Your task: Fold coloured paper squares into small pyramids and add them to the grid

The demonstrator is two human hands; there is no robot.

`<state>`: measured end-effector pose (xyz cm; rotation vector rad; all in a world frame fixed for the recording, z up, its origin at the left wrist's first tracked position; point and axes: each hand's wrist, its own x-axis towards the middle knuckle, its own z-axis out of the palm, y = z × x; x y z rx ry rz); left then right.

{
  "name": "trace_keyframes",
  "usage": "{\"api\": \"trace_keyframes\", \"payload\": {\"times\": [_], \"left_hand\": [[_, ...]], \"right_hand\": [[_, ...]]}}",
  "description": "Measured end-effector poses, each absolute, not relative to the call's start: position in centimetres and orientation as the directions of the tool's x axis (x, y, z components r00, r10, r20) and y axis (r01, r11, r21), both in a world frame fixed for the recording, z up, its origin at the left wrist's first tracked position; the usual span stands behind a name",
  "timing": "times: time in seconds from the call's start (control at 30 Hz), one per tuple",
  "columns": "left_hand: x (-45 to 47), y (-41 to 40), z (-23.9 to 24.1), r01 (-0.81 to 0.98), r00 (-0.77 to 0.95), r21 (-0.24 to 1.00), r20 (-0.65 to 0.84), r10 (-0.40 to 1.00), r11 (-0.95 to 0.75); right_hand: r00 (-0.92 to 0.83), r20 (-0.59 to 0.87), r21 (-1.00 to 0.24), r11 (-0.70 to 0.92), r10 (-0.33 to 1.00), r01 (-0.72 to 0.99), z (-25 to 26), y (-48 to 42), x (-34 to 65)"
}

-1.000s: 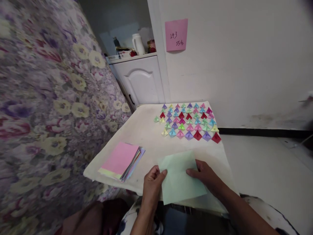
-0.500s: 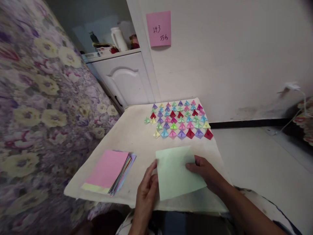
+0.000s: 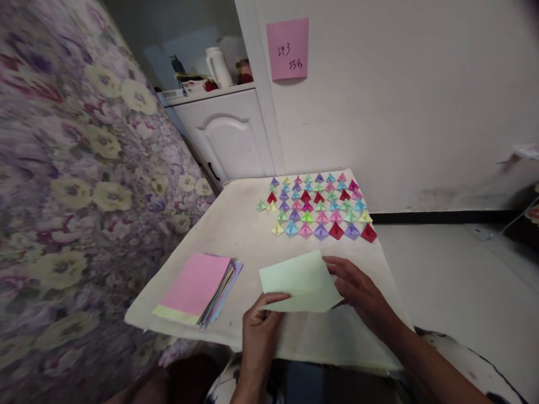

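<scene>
A cream, cloth-like table (image 3: 210, 238) bears a squarish paper stack (image 3: 196, 286) at its left. Over the table's near part, a thin green sheet (image 3: 298, 283) bends, pinched by the left hand (image 3: 259, 322); the right hand (image 3: 362, 292) meets its right edge, grip unclear. Pointed folded papers (image 3: 307, 206) fill the table's far right.

One left hand (image 3: 260, 331) and one right hand (image 3: 360, 286) are touching one pale green sheet (image 3: 301, 283). One stack of coloured paper (image 3: 196, 283) is lying on one desk (image 3: 236, 224), its overlapping sheets defying a count. Over forty folded pieces (image 3: 320, 231) are sitting in rows, the back ones too small for exact counting; seven are forming the front row: two red, two purple, one yellow, one blue, one pink. One pink note (image 3: 288, 50) is showing.
</scene>
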<state>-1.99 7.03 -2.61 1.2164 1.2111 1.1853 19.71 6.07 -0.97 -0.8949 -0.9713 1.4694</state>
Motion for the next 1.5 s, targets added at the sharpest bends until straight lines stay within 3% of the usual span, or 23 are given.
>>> {"api": "trace_keyframes", "payload": {"times": [0.27,0.5,0.73,1.0,1.5], "left_hand": [[-1.7,6.8,-2.5,-0.099,-0.017,0.995,-0.020,1.000,0.018],[-1.3,6.4,-1.8,-0.076,0.040,0.997,-0.030,0.999,0.033],[-0.4,6.1,-1.9,-0.172,-0.043,0.981,-0.097,0.994,0.089],[-0.2,6.3,-2.5,-0.177,-0.147,0.982,-0.088,0.985,0.062],[0.5,6.1,-1.2,-0.254,-0.141,0.964,-0.114,0.983,0.076]], "right_hand": [[-0.333,0.118,-0.943,0.001,0.936,-0.334,-0.8,5.7,19.1],[-0.092,0.061,-0.991,0.049,0.994,-0.122,-0.7,5.6,18.8],[0.078,0.022,-0.996,0.028,0.997,-0.079,-1.7,5.6,17.7],[0.133,-0.010,-0.988,0.011,0.991,-0.154,-1.9,5.2,17.1],[0.117,-0.069,-0.939,-0.024,0.991,-0.343,-2.2,5.6,16.7]]}}
